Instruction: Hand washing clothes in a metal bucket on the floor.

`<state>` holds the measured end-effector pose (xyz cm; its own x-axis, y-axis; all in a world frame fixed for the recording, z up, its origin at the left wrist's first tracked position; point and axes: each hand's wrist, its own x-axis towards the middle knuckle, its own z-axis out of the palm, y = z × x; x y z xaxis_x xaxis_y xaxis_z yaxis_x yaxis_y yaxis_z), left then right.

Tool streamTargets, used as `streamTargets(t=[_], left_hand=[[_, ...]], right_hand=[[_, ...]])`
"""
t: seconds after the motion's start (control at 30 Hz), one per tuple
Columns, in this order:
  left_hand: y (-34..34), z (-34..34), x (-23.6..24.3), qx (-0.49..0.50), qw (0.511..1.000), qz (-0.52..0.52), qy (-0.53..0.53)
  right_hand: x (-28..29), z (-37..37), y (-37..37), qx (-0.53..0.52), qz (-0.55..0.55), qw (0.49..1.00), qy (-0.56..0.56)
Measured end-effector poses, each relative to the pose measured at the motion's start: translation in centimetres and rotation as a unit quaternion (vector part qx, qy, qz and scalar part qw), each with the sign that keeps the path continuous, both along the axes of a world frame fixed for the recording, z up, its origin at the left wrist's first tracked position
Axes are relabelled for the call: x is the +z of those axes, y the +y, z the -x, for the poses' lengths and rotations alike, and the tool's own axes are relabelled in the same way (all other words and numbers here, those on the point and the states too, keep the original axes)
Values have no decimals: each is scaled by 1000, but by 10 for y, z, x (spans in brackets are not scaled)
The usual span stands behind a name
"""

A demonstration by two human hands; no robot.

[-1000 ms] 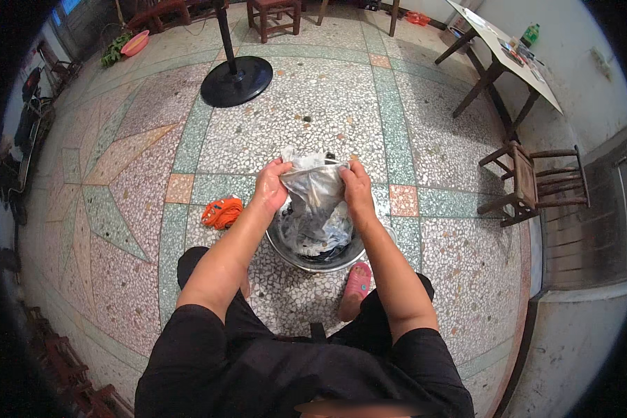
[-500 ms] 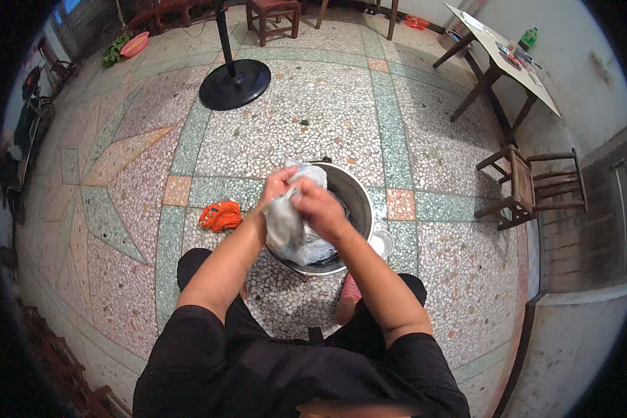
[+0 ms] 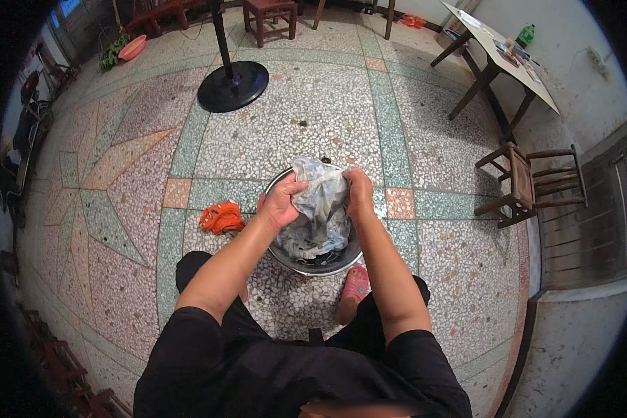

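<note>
A wet, pale grey-white piece of clothing (image 3: 322, 195) hangs stretched between my two hands over a round metal basin (image 3: 285, 263). My left hand (image 3: 282, 200) is closed on its left edge, while my right hand (image 3: 359, 189) grips the right edge. The lower folds of the cloth droop into the basin. Dark wet fabric (image 3: 324, 258) shows at the near side inside the basin, mostly covered by the pale cloth. Left of the basin, a bunched orange cloth (image 3: 221, 218) lies on the floor.
My foot in a pink slipper (image 3: 356, 282) stands close to the basin's near right side. A black round stand base (image 3: 233, 86) is farther ahead. To the right are a wooden chair (image 3: 521, 182) and a table (image 3: 505, 59). A pink bowl (image 3: 132, 47) lies far left.
My hands were close together with the cloth bunched between them. They have moved apart, the right hand going right, and the cloth is now spread out between them.
</note>
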<state>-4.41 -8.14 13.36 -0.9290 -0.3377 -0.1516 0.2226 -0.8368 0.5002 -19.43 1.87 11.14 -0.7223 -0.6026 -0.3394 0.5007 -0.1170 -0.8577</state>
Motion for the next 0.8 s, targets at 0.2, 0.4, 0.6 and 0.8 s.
streamTargets(t=[0.2,0.4,0.6,0.8], left_hand=[[-23,-6,11,-10,999,46,-25],[-28,-7,47,86,975,196,-62],[-19,-36,94,-70,977,40,195],[1,-39,75,-111,865,487,-46]], right_hand=[[26,-12,-9,59,143,977,-144],[91,-26,4,50,195,978,50],[153,-45,19,48,294,954,24],[140,-43,14,-18,259,965,30]])
